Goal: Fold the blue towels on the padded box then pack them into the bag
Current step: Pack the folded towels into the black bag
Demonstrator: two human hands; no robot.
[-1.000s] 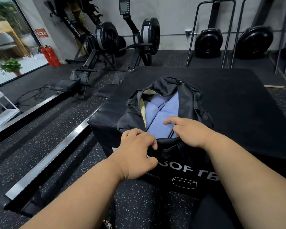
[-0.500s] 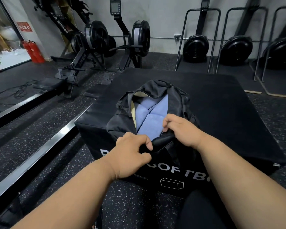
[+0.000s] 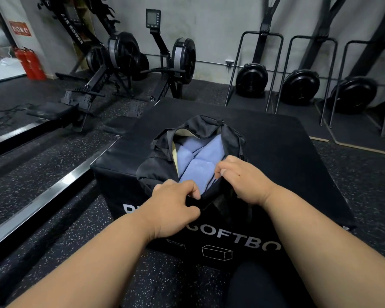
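Observation:
A black bag [image 3: 200, 127] lies open on the black padded box [image 3: 287, 156], near its front left corner. Folded blue towels [image 3: 198, 161] fill the bag's opening, beside a cream lining. My left hand [image 3: 176, 205] grips the bag's near rim with curled fingers. My right hand [image 3: 242, 178] grips the right edge of the opening, fingers curled over the fabric next to the towels. Both forearms reach in from the bottom of the view.
Rowing machines [image 3: 125, 56] stand behind the box on the left, with a long metal rail [image 3: 42, 196] running along the floor. Black fan wheels in metal stands [image 3: 251, 78] line the back wall. Red fire extinguishers [image 3: 29, 63] stand at far left.
My right hand has drawn back from lying on the towels and now curls over the bag's right edge. The left hand keeps its grip on the near rim.

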